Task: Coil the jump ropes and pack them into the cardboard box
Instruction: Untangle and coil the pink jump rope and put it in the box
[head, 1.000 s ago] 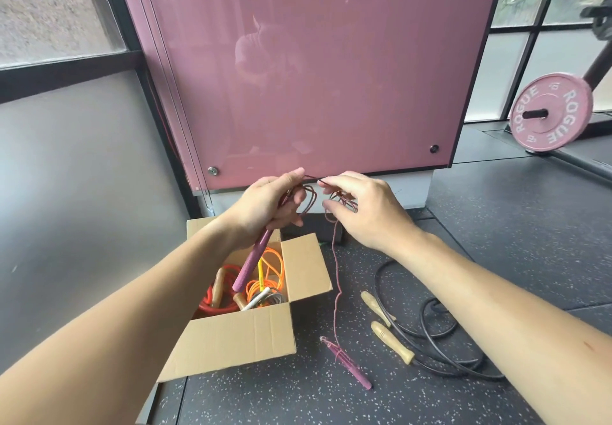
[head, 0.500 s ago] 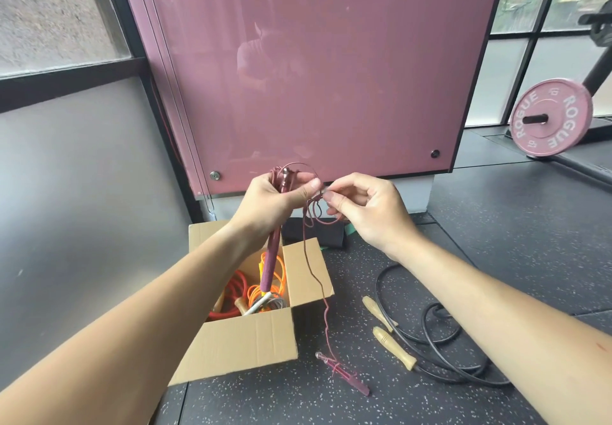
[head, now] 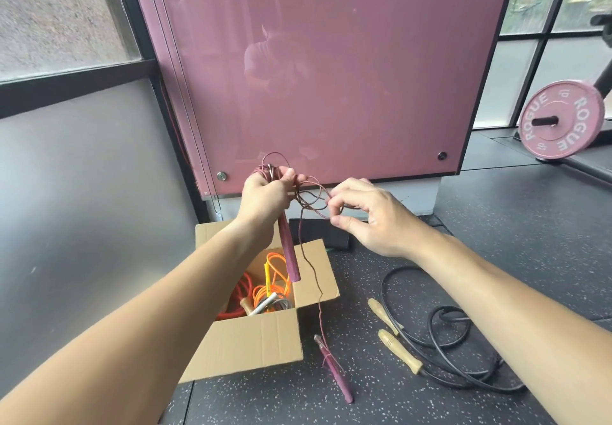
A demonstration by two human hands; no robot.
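left hand (head: 265, 196) grips maroon handle (head: 289, 255), which hangs over cardboard box (head: 251, 341) | right hand (head: 371, 216) pinches cord loops (head: 311, 199) | second maroon handle (head: 336, 375) on floor beside box | black rope (head: 440, 325) lies right | orange rope (head: 265, 292) inside box

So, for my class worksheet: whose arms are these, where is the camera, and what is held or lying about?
No machine here: a person wears one camera on the head, looking down at their own bare arms. The left hand grips one maroon handle; the right hand pinches loops of its thin maroon cord. The cord hangs down to the second handle on the floor. An open cardboard box holds orange rope and other ropes. A black rope with wooden handles lies to its right.
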